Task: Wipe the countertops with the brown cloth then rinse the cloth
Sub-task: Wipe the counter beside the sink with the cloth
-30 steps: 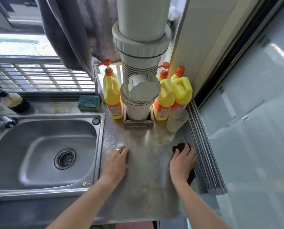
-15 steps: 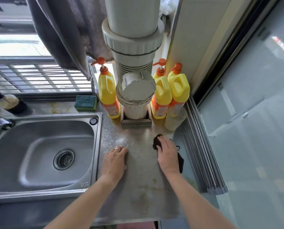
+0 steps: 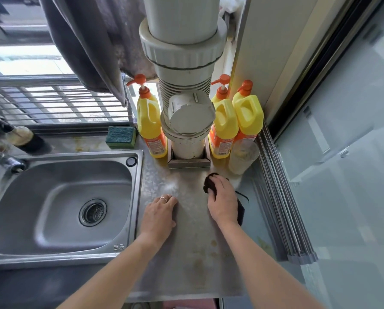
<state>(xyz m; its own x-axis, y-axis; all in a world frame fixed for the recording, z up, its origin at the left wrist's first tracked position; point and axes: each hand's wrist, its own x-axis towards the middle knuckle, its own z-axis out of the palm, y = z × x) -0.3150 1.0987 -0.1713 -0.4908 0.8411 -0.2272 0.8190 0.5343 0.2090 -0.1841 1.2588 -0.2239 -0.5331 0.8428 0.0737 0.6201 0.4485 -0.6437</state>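
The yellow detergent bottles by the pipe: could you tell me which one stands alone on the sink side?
The left yellow bottle, beside the green sponge; the other two stand together right of the pipe.

A home kitchen: a steel sink [image 3: 59,210] with a drain and tap [image 3: 6,161] is set into the steel tabletop [image 3: 186,264] just left of the hands. Beyond the hands stand yellow soap bottles [image 3: 152,128] around a drainpipe [image 3: 186,121], with a sponge [image 3: 120,137] by a barred window [image 3: 52,101].
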